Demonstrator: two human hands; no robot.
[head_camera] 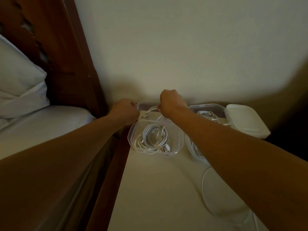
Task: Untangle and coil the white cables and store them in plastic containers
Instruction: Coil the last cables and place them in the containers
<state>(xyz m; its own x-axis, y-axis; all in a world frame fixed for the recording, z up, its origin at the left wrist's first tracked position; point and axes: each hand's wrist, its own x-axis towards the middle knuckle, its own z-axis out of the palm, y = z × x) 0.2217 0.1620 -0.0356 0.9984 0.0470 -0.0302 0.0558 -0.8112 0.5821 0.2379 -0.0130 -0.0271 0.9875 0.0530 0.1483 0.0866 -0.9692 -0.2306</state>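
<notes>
Item one: near container (155, 138) by the desk's left edge, holding a coiled white cable (152, 139); I count this as stored. Item two: far-right container (206, 112) toward the desk's back edge, with a smaller bundled cable (207, 115) inside; also stored, as far as I can see. Item three: far-left container (146, 105) in the desk's back left corner, over which both my hands work. My left hand (125, 112) is curled into a fist at that container's left rim; whether it has hold of anything I cannot tell. My right hand (171, 104) is curled, fingers pinching a loop of white cable (152, 111) that hangs down into this container; I judge this coil is being lowered in, not yet settled. Item four: a fourth container (194, 150) near the right edge, mostly hidden by my right forearm, with cable in it. Item five: a loose cable (205, 194) trailing in an open loop across the desk (150, 189) toward the front edge, uncoiled; this remains to do. Item six: stacked lids (245, 120) at the back right corner, not fitted.
</notes>
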